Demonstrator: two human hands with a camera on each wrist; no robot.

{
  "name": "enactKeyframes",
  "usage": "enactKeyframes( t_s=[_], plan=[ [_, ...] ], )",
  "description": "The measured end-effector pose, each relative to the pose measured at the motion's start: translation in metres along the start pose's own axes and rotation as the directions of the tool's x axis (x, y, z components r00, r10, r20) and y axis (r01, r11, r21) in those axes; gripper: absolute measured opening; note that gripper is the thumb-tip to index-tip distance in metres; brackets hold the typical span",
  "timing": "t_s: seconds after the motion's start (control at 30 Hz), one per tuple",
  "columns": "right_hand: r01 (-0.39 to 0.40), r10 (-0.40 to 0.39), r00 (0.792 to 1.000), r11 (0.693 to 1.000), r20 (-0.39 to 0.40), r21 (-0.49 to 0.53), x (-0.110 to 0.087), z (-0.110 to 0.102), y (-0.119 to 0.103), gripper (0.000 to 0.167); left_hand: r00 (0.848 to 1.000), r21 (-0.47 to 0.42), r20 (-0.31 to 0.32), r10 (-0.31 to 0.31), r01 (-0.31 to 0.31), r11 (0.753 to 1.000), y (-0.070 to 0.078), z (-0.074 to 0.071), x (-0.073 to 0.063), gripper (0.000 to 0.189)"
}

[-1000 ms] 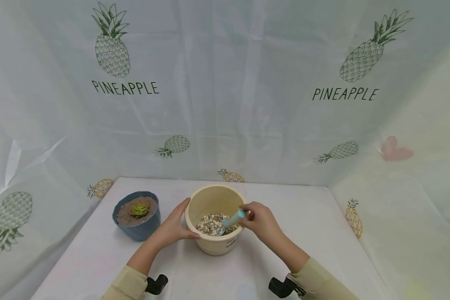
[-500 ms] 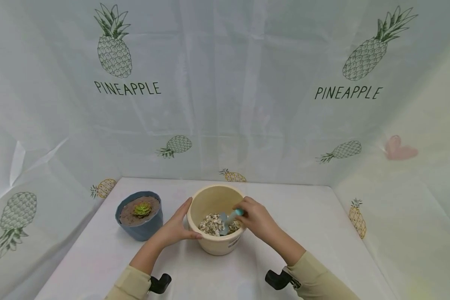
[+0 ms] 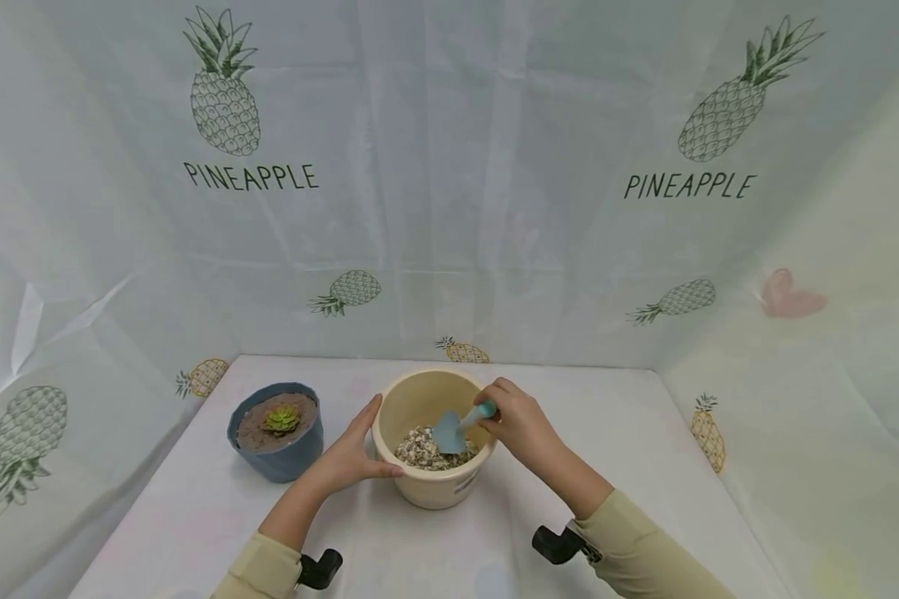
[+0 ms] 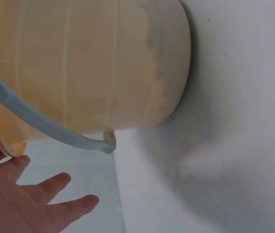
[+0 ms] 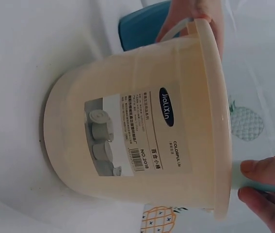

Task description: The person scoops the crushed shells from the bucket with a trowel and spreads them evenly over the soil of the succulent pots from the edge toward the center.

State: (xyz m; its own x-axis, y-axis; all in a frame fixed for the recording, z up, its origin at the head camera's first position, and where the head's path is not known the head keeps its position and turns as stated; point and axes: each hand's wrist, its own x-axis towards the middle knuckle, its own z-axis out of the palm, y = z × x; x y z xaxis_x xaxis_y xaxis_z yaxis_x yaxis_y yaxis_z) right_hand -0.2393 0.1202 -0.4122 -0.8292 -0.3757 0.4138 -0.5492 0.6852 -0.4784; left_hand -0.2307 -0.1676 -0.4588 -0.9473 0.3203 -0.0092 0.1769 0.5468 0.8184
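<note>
A cream plastic bucket [image 3: 429, 491] stands upright on the table, with a loose, pale, grainy mix [image 3: 423, 450] inside. My left hand [image 3: 348, 457] rests against its left rim, thumb at the front, the other fingers spread and mostly straight in the left wrist view. With thumb and fingers my right hand [image 3: 520, 423] pinches the pale-green handle of a small blue hand trowel [image 3: 448, 433] at the right rim. The trowel's blade is tilted just over the mix; whether it touches the mix I cannot tell. A grey carrying handle [image 4: 45, 124] hangs at the bucket's side.
Left of the bucket stands a blue pot [image 3: 288, 457] with brown soil and a small green succulent [image 3: 280, 419]. The white-covered table [image 3: 607, 433] meets a pineapple-print curtain [image 3: 449, 208] at the back and sides.
My right hand and the trowel have risen slightly; the blade has come up out of the mix and now shows its broad face. The left hand stays at the bucket's rim.
</note>
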Motion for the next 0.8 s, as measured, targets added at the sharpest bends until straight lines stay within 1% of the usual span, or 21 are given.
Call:
enactKeyframes(
  t_s=[0.1,0.17,0.3,0.43,0.53,0.67,0.73,0.8],
  plan=[
    [-0.013,0.013,1.0,0.999,-0.001,-0.037,0.003,0.002,0.0,0.025,1.0,-0.007,-0.001,-0.007,0.007,1.0,0.0,-0.001,0.0,0.131],
    [-0.001,0.001,1.0,0.997,-0.005,-0.072,0.004,0.004,0.0,0.024,1.0,-0.012,-0.001,-0.011,0.011,1.0,0.001,-0.001,0.0,0.131],
    [0.077,-0.077,0.997,0.983,0.001,-0.166,0.004,0.008,0.002,0.026,1.0,-0.013,-0.005,-0.021,0.02,1.0,0.002,0.0,0.0,0.131],
    [0.166,-0.165,0.986,0.959,0.023,-0.229,0.004,0.011,0.004,0.027,1.0,-0.01,-0.009,-0.025,0.025,1.0,0.002,0.001,0.0,0.132],
    [0.185,-0.179,0.983,0.957,0.045,-0.222,0.006,0.012,0.005,0.029,1.0,-0.007,-0.011,-0.024,0.023,1.0,0.002,0.002,0.0,0.131],
    [0.147,-0.128,0.984,0.976,0.123,-0.159,0.008,0.015,0.005,0.028,1.0,-0.012,-0.012,-0.025,0.025,1.0,0.002,0.001,-0.001,0.131],
    [0.121,-0.101,0.981,0.986,0.168,-0.116,0.009,0.017,0.005,0.027,1.0,-0.017,-0.01,-0.029,0.029,0.999,0.002,0.001,-0.002,0.132],
    [0.106,-0.09,0.975,0.992,0.201,-0.069,0.009,0.019,0.004,0.026,0.999,-0.021,-0.009,-0.031,0.031,0.999,0.002,0.001,-0.002,0.132]
  ],
)
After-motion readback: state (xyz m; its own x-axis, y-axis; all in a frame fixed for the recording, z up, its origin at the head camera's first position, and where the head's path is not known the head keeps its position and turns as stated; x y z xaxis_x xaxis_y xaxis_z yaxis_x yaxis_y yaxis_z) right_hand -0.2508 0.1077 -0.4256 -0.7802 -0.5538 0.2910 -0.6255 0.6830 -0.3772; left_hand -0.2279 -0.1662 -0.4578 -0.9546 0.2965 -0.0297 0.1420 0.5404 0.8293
